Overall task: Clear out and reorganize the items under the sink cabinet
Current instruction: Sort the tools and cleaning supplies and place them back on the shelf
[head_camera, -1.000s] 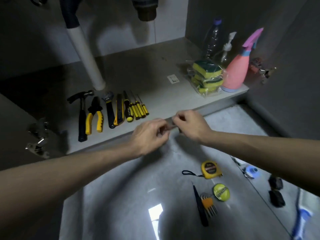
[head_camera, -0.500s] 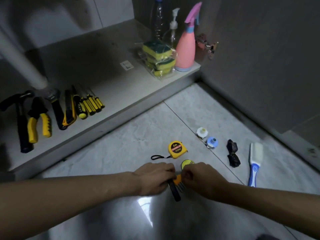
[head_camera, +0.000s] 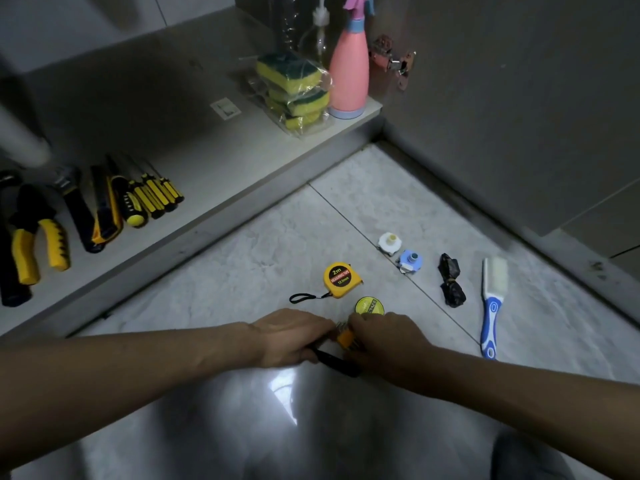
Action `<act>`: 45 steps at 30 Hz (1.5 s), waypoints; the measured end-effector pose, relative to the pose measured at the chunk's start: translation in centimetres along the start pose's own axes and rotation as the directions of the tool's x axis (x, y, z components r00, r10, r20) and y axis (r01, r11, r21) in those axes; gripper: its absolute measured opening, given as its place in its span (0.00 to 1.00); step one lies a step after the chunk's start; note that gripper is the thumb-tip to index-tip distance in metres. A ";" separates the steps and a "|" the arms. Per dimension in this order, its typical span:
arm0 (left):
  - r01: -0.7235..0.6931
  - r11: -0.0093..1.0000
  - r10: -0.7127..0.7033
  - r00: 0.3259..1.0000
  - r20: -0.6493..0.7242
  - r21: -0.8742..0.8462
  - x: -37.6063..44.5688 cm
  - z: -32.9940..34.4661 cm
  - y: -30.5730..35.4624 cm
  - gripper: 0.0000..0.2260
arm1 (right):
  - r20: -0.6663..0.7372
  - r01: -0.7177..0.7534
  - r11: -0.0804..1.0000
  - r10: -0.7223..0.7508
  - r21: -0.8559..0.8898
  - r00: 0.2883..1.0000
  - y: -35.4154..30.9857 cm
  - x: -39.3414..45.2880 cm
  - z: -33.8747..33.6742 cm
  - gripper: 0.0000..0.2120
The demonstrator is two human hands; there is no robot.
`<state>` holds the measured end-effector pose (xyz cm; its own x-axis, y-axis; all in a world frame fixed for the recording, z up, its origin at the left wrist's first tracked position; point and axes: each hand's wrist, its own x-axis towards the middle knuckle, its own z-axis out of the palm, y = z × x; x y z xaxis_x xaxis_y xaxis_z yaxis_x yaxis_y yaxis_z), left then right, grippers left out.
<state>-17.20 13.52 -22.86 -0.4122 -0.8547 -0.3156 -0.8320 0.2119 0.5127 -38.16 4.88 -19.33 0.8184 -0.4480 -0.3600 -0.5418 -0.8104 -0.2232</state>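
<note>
- Meeting low over the floor tiles (head_camera: 242,244), the left hand (head_camera: 291,337) and right hand (head_camera: 384,344) close in on a hex key set (head_camera: 345,338) with an orange holder, which lies between them.
- The left hand's fingers curl over a black tool (head_camera: 337,362) that juts out beneath it; the right hand's fingers curl round the set's far side.
- The keys are mostly hidden by both hands, so the exact grip is hard to read.
- Just beyond the knuckles lie a round yellow-green disc (head_camera: 370,306), partly covered by the right hand, and a yellow tape measure (head_camera: 341,279).
- Farther right: two small caps, a black bundle (head_camera: 450,284) and a blue-handled brush (head_camera: 491,303).
- On the cabinet floor (head_camera: 207,157) sit sponges (head_camera: 291,88), a pink spray bottle (head_camera: 348,74) and a row of tools (head_camera: 104,206), cut off at the left edge.
</note>
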 end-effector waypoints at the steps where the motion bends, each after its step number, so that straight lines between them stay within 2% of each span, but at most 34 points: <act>1: 0.005 1.000 -0.005 1.000 0.013 0.006 -0.2 -0.1 0.0 0.18 | 0.014 0.000 0.999 0.000 -0.037 1.000 -0.2 0.2 -0.2 0.22; 5: -0.067 0.996 0.062 0.994 0.094 0.052 -1.5 -1.0 -0.2 0.10 | 0.069 0.010 0.993 -0.002 -0.119 0.998 -0.7 1.2 -0.3 0.27; 8: -0.104 0.994 0.102 0.993 0.060 0.036 -3.1 -1.8 -0.9 0.08 | 0.114 -0.004 0.995 0.016 -0.101 0.993 -0.9 1.8 -0.5 0.27; 12: -0.071 0.997 0.070 0.996 -0.047 -0.027 -5.0 -2.8 -2.3 0.08 | 0.171 -0.036 0.996 0.050 -0.080 0.984 -1.5 2.1 -0.8 0.28; 15: 0.038 0.999 -0.037 0.999 -0.023 0.035 -5.5 -3.7 -3.0 0.06 | 0.183 -0.070 0.997 0.075 -0.034 0.980 -1.7 2.1 -1.2 0.27; 18: 0.089 0.994 -0.088 0.996 -0.010 0.070 -5.9 -5.0 -3.2 0.06 | 0.239 -0.143 0.987 0.122 0.073 0.963 -1.9 2.6 -3.2 0.20; 22: 0.105 0.983 -0.098 0.994 -0.052 0.152 -6.5 -7.4 -3.0 0.10 | 0.293 -0.157 0.983 0.124 0.091 0.948 -2.6 4.2 -7.8 0.07; 23: 0.103 0.978 -0.089 0.993 -0.080 0.180 -6.7 -8.3 -2.9 0.10 | 0.296 -0.151 0.984 0.117 0.094 0.948 -2.8 4.7 -9.3 0.05; 25: 0.049 0.962 -0.009 0.989 -0.147 0.268 -7.3 -10.7 -2.8 0.11 | 0.312 -0.146 0.983 0.104 0.113 0.945 -3.1 6.0 -13.1 0.07; 28: 0.000 0.882 0.137 0.957 -0.256 0.471 -8.7 -15.1 -2.7 0.11 | 0.337 -0.173 0.963 0.095 0.208 0.937 -3.5 8.1 -18.8 0.08; 31: 0.129 0.853 0.114 0.900 -0.421 0.506 -10.2 -19.2 -3.6 0.14 | 0.304 -0.163 0.954 0.082 0.253 0.949 -3.9 10.7 -23.1 0.07; 35: 0.419 0.837 -0.167 0.807 -0.566 0.351 -11.2 -23.0 -5.9 0.07 | 0.161 -0.090 0.933 0.035 0.347 0.986 -4.9 14.5 -26.0 0.05; 38: 0.575 0.797 -0.332 0.674 -0.659 0.186 -11.5 -24.1 -7.3 0.07 | 0.079 -0.044 0.885 0.008 0.463 0.997 -5.8 17.0 -26.3 0.03; 41: 0.690 0.722 -0.445 0.521 -0.728 0.053 -11.8 -24.2 -8.4 0.06 | 0.037 -0.041 0.776 0.023 0.629 0.999 -7.3 19.4 -25.3 0.03; 43: 0.727 0.686 -0.485 0.448 -0.751 -0.009 -12.2 -24.0 -9.0 0.06 | 0.049 -0.060 0.709 0.035 0.702 0.998 -8.6 21.1 -24.0 0.04; 45: 0.733 0.673 -0.528 0.385 -0.757 -0.097 -12.7 -24.0 -9.5 0.07 | 0.091 -0.073 0.698 0.011 0.712 0.996 -10.1 22.9 -22.7 0.04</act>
<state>4.84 11.01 -4.60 0.5617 -0.7995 0.2130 -0.8264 -0.5296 0.1911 -9.62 -5.74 -4.71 0.7914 -0.4209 -0.4434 -0.5745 -0.2639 -0.7748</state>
